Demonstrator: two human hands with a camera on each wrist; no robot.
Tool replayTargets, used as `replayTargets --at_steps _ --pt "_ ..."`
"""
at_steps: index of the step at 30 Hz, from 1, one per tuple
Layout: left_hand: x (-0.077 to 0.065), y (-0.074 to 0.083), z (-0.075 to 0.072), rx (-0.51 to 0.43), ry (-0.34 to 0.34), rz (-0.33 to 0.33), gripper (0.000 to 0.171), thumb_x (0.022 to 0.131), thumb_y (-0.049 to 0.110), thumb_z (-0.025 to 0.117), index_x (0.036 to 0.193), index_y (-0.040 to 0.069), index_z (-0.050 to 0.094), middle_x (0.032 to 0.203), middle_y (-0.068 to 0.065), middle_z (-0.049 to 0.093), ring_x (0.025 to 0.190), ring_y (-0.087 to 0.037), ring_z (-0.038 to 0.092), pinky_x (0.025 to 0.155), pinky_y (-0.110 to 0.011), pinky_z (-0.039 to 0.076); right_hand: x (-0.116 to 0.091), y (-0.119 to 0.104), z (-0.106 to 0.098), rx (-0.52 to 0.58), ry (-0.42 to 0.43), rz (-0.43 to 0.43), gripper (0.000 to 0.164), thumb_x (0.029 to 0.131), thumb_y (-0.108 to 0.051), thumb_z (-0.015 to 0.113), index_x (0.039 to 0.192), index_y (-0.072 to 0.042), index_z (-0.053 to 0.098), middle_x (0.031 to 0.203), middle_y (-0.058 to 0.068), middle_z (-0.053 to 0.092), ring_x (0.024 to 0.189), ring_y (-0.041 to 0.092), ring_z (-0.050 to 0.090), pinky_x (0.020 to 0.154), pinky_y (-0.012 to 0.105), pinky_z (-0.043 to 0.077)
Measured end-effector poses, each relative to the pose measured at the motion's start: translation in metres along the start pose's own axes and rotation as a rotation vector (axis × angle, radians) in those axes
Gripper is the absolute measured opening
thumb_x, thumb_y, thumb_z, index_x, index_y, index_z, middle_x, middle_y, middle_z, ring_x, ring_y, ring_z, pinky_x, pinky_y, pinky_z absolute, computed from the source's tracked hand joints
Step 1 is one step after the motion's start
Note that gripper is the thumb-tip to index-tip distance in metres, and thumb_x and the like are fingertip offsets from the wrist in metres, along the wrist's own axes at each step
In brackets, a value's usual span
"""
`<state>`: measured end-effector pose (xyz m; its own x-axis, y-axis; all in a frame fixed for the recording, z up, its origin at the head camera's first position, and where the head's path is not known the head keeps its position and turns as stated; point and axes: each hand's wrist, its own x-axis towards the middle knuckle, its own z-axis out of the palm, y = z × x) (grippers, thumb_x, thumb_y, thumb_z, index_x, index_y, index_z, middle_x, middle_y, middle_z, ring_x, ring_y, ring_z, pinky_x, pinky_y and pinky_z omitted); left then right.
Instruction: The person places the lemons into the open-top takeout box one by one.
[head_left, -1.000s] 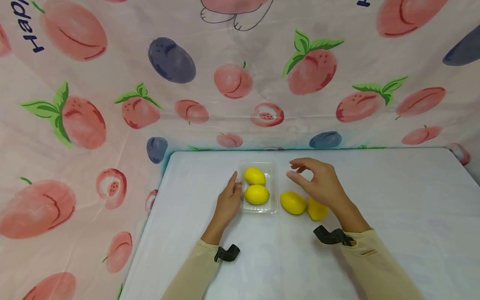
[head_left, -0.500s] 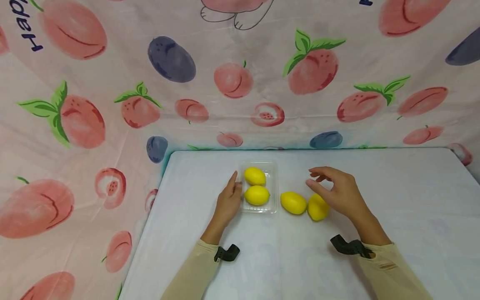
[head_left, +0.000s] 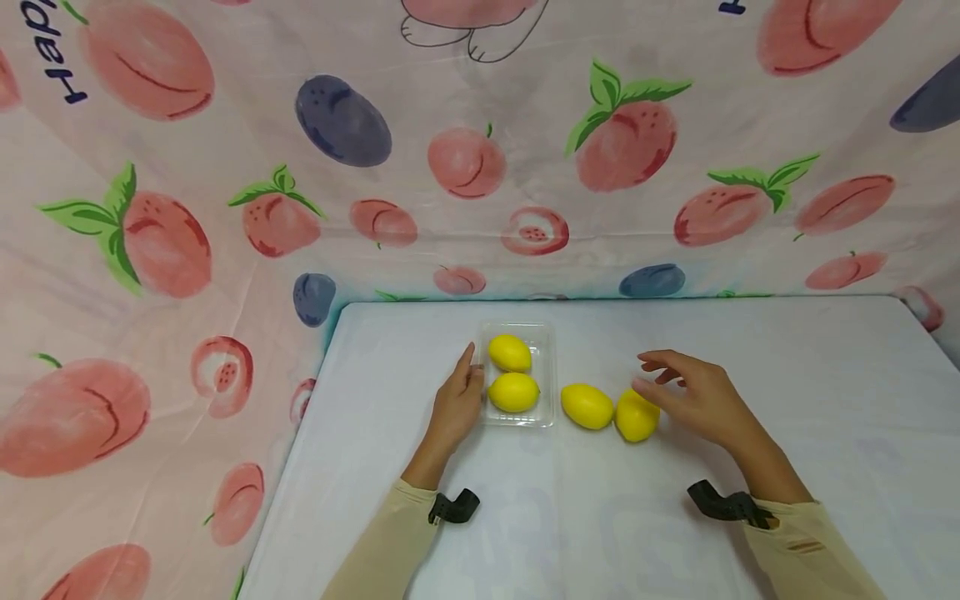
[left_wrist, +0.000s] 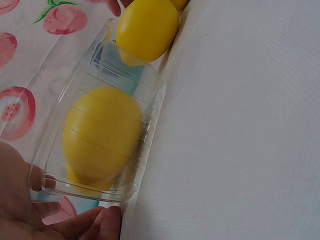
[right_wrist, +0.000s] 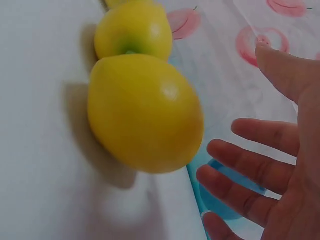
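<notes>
Your right hand (head_left: 693,396) has come back from beside the clear tray (head_left: 546,417) and dropped toward the two loose lemons on the table (head_left: 750,350); it now hovers just beside the nearer lemon (head_left: 636,417), so that fruit looks like the one being reached for, not yet grasped; its fingers are spread and relaxed, thumb above, holding nothing. The other loose lemon (head_left: 587,406) touches the first, on the side away from your right palm, toward the tray. Your left hand (head_left: 457,404) has not shifted; its straight fingers rest against the tray's outer wall, steadying it, with two lemons (head_left: 513,389) inside.
</notes>
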<state>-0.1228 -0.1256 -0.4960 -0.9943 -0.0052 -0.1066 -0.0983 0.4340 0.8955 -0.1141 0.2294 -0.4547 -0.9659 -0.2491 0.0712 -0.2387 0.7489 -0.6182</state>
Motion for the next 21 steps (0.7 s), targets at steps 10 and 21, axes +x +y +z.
replayTargets --at_steps 10,21 --pt "-0.001 -0.001 0.001 0.003 -0.002 -0.008 0.055 0.110 0.035 0.040 0.163 0.026 0.028 0.148 -0.011 0.057 0.124 -0.027 0.057 0.111 -0.051 0.044 -0.009 0.015 0.002 -0.020 -0.088 0.051 0.053 0.098 -0.047 0.065 0.136 -0.011 0.062 0.121 0.011 0.073 0.104 0.030 0.067 0.085 0.048 0.055" --pt "0.001 -0.003 0.001 0.010 0.000 0.000 0.055 0.110 0.036 0.040 0.163 0.025 0.028 0.147 -0.010 0.058 0.120 -0.026 0.057 0.110 -0.049 0.045 -0.012 0.021 0.011 -0.021 -0.125 0.059 0.050 0.098 -0.047 0.065 0.132 -0.011 0.064 0.112 0.010 0.072 0.099 0.026 0.066 0.085 0.045 0.053"
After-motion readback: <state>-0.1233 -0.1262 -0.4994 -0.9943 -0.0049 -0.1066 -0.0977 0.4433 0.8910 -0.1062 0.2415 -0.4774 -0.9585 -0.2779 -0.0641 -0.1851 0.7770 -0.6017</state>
